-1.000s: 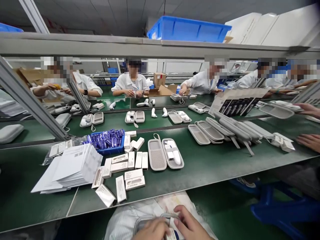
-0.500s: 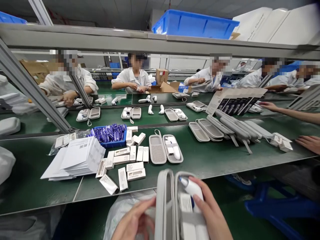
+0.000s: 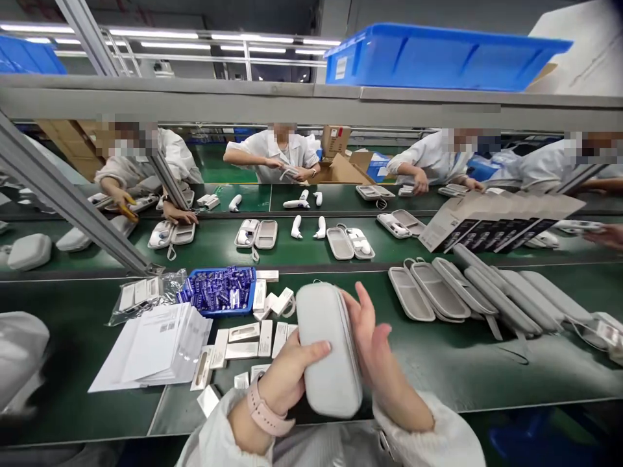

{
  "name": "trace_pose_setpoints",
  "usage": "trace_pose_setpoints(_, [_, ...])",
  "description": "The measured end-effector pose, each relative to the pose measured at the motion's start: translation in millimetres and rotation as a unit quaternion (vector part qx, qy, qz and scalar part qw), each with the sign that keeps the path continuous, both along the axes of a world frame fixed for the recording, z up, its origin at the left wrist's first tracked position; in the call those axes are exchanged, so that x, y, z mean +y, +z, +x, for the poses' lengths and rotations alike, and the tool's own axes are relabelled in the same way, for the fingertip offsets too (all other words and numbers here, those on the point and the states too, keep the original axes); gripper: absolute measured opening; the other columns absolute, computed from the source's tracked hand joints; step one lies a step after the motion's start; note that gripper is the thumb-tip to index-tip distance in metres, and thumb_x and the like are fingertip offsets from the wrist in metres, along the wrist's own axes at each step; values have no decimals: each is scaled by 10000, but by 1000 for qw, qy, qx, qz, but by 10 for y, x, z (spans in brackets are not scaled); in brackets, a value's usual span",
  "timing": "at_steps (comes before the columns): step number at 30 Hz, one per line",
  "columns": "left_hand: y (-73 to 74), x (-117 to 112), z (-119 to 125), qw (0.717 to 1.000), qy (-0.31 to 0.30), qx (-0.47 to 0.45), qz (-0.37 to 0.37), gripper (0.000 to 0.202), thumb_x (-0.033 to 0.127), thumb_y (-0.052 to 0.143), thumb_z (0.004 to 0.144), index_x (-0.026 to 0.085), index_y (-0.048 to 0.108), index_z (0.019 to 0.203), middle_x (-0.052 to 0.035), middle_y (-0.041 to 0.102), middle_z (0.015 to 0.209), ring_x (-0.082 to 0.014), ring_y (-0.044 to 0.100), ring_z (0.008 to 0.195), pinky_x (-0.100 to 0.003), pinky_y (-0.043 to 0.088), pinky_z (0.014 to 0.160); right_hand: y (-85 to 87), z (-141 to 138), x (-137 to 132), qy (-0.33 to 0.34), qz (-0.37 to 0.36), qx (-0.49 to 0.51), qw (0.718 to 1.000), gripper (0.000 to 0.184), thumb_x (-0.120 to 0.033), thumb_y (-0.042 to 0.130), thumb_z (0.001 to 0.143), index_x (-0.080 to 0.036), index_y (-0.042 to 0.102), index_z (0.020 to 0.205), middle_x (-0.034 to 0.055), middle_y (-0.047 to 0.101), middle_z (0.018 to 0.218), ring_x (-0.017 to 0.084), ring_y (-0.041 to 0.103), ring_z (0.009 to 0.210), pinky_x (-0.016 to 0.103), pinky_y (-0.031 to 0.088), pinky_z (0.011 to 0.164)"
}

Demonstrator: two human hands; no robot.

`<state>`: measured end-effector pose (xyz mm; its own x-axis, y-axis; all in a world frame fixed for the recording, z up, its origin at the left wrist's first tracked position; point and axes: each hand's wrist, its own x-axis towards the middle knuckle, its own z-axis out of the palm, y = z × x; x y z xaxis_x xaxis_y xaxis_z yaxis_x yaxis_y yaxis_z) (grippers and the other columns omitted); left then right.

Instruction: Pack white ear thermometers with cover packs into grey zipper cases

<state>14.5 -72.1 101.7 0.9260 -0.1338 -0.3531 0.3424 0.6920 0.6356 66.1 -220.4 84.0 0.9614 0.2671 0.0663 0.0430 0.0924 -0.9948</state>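
Observation:
A light grey zip case (image 3: 327,363) stands closed and nearly upright above the front of the table. My left hand (image 3: 292,366) grips its left side, with the thumb lying across the front. Beside the case's right edge is my right hand (image 3: 372,337), its fingers spread; whether they touch the case I cannot tell. What lies inside the case is hidden. Small white boxes (image 3: 243,332) lie left of my left hand, partly covered by it. Behind them a blue tray (image 3: 253,290) holds purple batteries (image 3: 219,288).
Left lies a stack of white booklets (image 3: 156,344). Open grey cases (image 3: 411,295) overlap at the right, beside leaning printed cartons (image 3: 487,220). On the line behind, open cases hold white devices (image 3: 360,241). Co-workers sit across; a metal beam (image 3: 243,100) bearing a blue bin (image 3: 438,58) crosses above.
The held case has gone from open, showing a white device inside, to closed, and has moved up over the table. My right hand has let go of the device side and spread its fingers.

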Motion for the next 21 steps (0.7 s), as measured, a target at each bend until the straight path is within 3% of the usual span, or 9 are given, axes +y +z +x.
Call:
trace_pose_setpoints(3, [165,55,405,980,189,30,-52,622,473,863,697,142,638,1173,-121,735,1105,-283,686,1065,-402,548,964,-13,267,113,-5,48,67,997,752,-829,437,824,-294,460,1353,131,506,1406,298,507,1308,438,512,962])
trace_pose_setpoints(6, [249,106,753,955,296,-7,-34,485,489,709,868,192,606,1238,-103,692,1234,-239,666,1120,-359,560,955,-87,405,313,108,46,149,982,588,-672,760,699,-224,639,1059,103,667,1083,247,647,928,341,541,710])
trace_pose_setpoints(7, [246,111,836,951,308,-24,-12,485,480,699,880,199,591,1261,-105,672,1274,-235,656,1141,-346,559,956,-113,437,394,123,68,174,975,550,-594,836,652,-210,662,1005,74,685,970,208,633,815,301,513,647])
trace_pose_setpoints(10, [173,88,980,936,344,-46,61,542,463,733,857,199,556,1295,-119,628,1340,-236,640,1175,-313,557,947,-189,520,623,84,173,244,951,445,-380,943,560,-182,702,877,2,656,747,121,528,643,227,419,566])
trace_pose_setpoints(14, [53,76,1056,922,355,-46,148,584,402,780,825,213,527,1316,-116,636,1326,-212,668,1118,-269,559,894,-301,559,781,84,248,311,913,428,-407,948,535,-181,703,803,-10,629,722,95,473,611,206,372,525])
trace_pose_setpoints(17, [-16,113,1108,932,333,-18,144,626,368,814,792,221,517,1323,-114,662,1279,-206,696,1037,-263,579,819,-367,525,798,88,280,344,892,410,-438,928,577,-169,683,766,-18,589,708,64,419,573,171,292,467])
trace_pose_setpoints(21, [-86,166,1152,937,338,14,87,612,379,856,734,194,569,1242,-109,697,1173,-192,717,876,-254,593,688,-382,500,750,108,304,373,870,326,-365,885,667,-134,679,769,-30,549,685,25,351,506,147,222,422])
